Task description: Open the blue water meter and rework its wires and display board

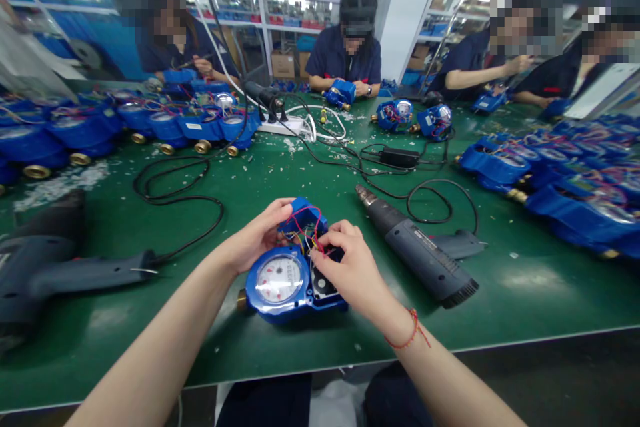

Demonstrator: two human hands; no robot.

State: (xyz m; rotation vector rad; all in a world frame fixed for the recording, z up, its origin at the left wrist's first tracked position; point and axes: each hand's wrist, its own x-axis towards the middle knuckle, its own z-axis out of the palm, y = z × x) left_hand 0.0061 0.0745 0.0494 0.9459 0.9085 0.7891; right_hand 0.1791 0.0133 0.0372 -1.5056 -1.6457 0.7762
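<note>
A blue water meter (279,280) with a round clear dial lies on the green bench in front of me, its brass fitting pointing left. Behind the dial, my left hand (265,232) is closed on the meter's raised blue cover (303,211). Red, yellow and white wires (313,227) run between that cover and the open housing beside the dial. My right hand (345,257) pinches at these wires above the housing, fingertips together. Part of a black round component (323,283) shows below the right fingers.
A heat gun (420,250) lies to the right, another (55,273) to the left. Rows of blue meters (170,125) stand left and right (580,203). A white power strip (285,125), cables and plastic scraps lie mid-bench. Several co-workers sit opposite.
</note>
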